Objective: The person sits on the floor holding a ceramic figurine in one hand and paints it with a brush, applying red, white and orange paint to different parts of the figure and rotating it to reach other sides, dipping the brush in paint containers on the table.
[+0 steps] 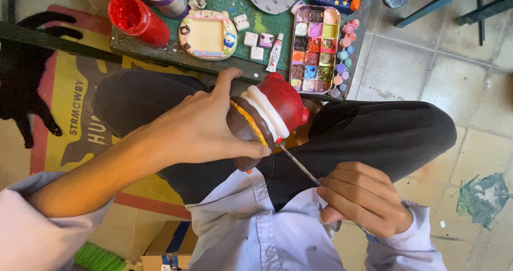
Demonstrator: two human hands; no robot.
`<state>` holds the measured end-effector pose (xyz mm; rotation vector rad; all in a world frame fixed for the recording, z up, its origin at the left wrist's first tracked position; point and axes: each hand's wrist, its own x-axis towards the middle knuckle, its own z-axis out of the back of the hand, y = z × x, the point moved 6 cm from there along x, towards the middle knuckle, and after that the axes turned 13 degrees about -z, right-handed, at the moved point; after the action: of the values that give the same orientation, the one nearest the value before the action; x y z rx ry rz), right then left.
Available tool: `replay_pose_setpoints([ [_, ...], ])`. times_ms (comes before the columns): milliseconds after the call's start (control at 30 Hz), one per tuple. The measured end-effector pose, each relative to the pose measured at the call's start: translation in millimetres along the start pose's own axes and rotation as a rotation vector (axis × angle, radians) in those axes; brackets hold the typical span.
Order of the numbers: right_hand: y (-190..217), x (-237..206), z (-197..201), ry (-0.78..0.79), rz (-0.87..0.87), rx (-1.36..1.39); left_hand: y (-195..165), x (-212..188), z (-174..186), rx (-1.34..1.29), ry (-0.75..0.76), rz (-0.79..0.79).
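While the figurine (267, 116) is gripped in the left hand (197, 129) and a brush (298, 164) pinched in the right hand (363, 199), wet paint could be smudged by the gripping fingers.

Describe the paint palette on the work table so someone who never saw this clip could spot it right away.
Start at the green cutting mat on the table at the top of the view. At its right edge, just above the red-topped figurine held in the left hand, lies the paint palette. It is a long rectangular tray gridded into many small multicoloured paint wells, unlike the single-colour red jar.
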<state>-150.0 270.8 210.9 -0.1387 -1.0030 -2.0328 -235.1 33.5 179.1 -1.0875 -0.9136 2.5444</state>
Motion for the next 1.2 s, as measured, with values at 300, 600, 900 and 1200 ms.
replay_pose_setpoints([
  [300,0.0,-0.6,-2.0,0.003,0.001,-0.008,1.2,-1.0,-1.0,-0.033,-0.002,0.006],
  [600,-0.3,-0.9,-2.6,-0.011,0.013,0.002,2.2,-0.3,-2.4,-0.01,0.014,0.016],
  [900,0.3,2.8,-0.9,0.009,0.02,-0.001,-0.5,-0.8,0.4,0.002,-0.013,-0.028],
  [1200,-0.2,-0.6,-0.8,0.021,0.012,-0.008,1.0,-0.4,-2.4,0.001,0.003,-0.016],
])
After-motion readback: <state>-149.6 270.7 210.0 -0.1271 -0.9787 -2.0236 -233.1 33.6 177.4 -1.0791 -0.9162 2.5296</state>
